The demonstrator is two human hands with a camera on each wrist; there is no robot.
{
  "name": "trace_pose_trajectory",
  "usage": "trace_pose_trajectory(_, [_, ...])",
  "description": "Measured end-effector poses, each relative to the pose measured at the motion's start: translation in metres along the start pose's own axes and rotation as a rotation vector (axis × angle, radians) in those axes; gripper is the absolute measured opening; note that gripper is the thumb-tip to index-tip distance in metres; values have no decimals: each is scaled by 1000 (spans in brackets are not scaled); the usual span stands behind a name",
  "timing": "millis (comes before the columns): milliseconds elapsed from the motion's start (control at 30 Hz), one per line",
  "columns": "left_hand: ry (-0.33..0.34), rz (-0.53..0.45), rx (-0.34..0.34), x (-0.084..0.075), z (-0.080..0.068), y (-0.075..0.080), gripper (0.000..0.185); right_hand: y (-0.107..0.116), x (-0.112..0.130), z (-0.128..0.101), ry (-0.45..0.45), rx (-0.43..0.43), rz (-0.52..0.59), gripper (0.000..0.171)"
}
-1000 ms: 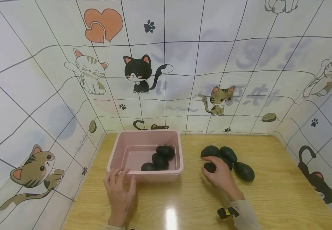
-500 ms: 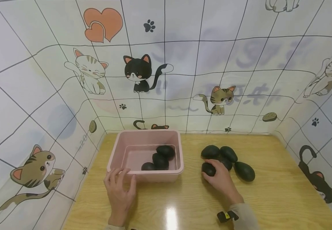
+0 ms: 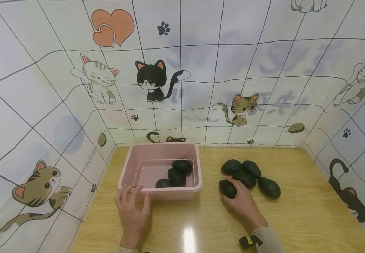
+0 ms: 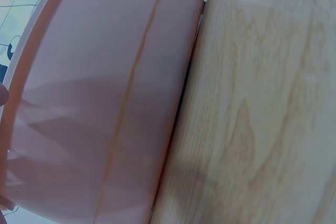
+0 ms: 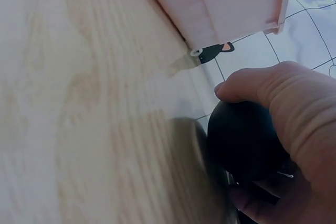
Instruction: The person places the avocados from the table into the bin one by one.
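Observation:
A pink plastic bin stands on the wooden table, holding three dark avocados. My left hand rests with its fingers on the bin's near left rim; the left wrist view shows only the bin's wall and the table. My right hand grips a dark avocado just above the table, right of the bin. In the right wrist view the fingers curl over that avocado. Three more avocados lie right behind it.
Walls papered with cartoon cats close the table in on the left, back and right. A bare strip of table lies between the bin and the avocado pile. The bin's corner shows in the right wrist view.
My right hand has closed round one avocado and drawn it a little to the left and toward me, away from the pile. The left hand and the bin have not moved.

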State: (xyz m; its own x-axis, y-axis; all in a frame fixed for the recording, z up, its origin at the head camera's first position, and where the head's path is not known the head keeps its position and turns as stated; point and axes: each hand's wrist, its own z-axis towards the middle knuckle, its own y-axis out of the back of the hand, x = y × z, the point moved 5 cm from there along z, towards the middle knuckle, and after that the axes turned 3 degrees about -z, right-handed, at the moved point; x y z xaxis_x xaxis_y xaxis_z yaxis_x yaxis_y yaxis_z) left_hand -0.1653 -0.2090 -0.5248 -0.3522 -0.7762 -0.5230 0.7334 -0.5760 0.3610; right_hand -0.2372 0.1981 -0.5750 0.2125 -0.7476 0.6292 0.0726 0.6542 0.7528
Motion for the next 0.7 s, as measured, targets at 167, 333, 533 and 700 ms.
trace_pose_trajectory(167, [0, -2, -1, -1, 0, 0, 30, -2, -3, -2, -10, -5, -3, 75])
trace_pose_trajectory(333, [-13, -4, -6, -1, 0, 0, 30, -2, -5, -3, -18, -6, 1, 76])
trace_pose_trajectory(533, [-20, -6, -7, -2, 0, 0, 29, 1, -5, -3, -40, -13, 29, 75])
trace_pose_trajectory(700, [-18, -6, -9, -2, 1, 0, 29, 4, -4, -2, -69, -6, 42, 75])
